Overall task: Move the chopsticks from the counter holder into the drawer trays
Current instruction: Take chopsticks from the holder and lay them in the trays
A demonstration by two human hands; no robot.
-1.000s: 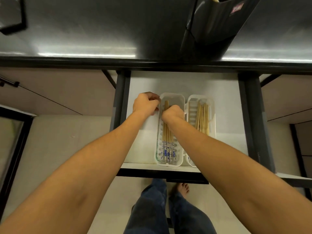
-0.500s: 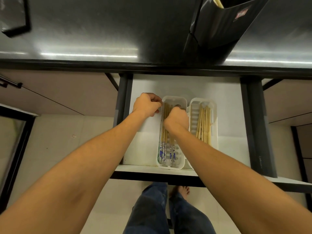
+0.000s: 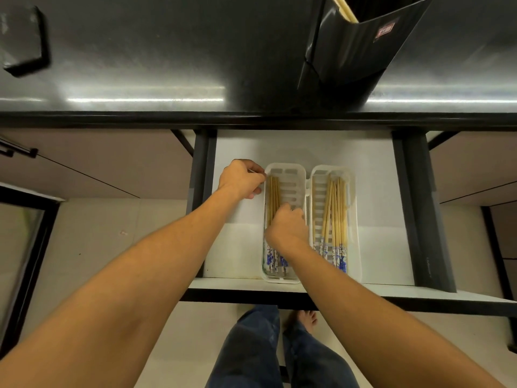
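Filling looks well along: the left white slotted plastic tray (image 3: 286,167) and the right white tray (image 3: 355,219) in the drawer (image 3: 377,191) both hold blue-ended wooden chopsticks (image 3: 273,191). Our left hand (image 3: 240,177) curls its fingers on the left tray's corner. Our right hand (image 3: 285,228) curls down onto its chopsticks, pinching or pressing we cannot tell. Pale sticks (image 3: 346,9) wait in the black counter holder (image 3: 361,51).

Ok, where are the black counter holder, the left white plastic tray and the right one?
Black counter holder (image 3: 359,51), head view, its front wall.
Left white plastic tray (image 3: 285,165), head view, its far rim.
Right white plastic tray (image 3: 331,167), head view, its far rim.
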